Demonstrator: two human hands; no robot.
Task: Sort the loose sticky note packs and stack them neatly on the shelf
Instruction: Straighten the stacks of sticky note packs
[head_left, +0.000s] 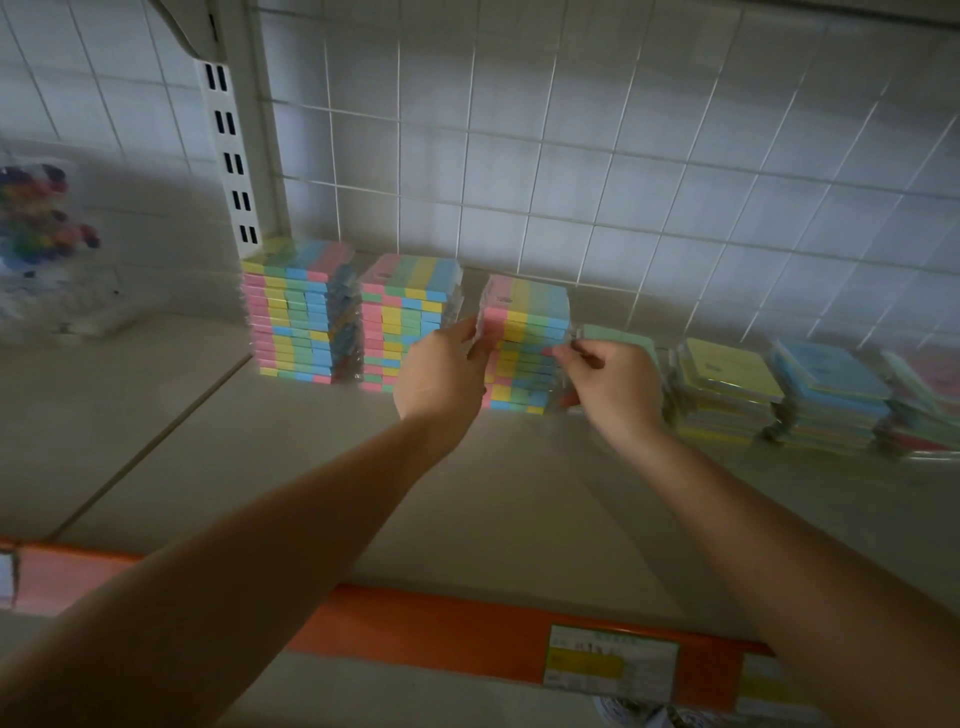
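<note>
Three striped stacks (524, 343) at centre show pink, yellow, green and blue bands. Right of them sit plain yellow packs (727, 384) and blue packs (831, 389). An orange strip (441, 623) edges the pale shelf (311, 457).

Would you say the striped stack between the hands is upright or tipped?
Upright: the striped stack stands straight on the shelf, its packs lying level.

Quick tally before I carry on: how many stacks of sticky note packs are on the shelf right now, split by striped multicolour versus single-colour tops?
Striped multicolour stacks: 3
Single-colour-top stacks: 4, green top, yellow top, blue top, and one at the right edge, partly cut off
Total: 7 stacks
</note>
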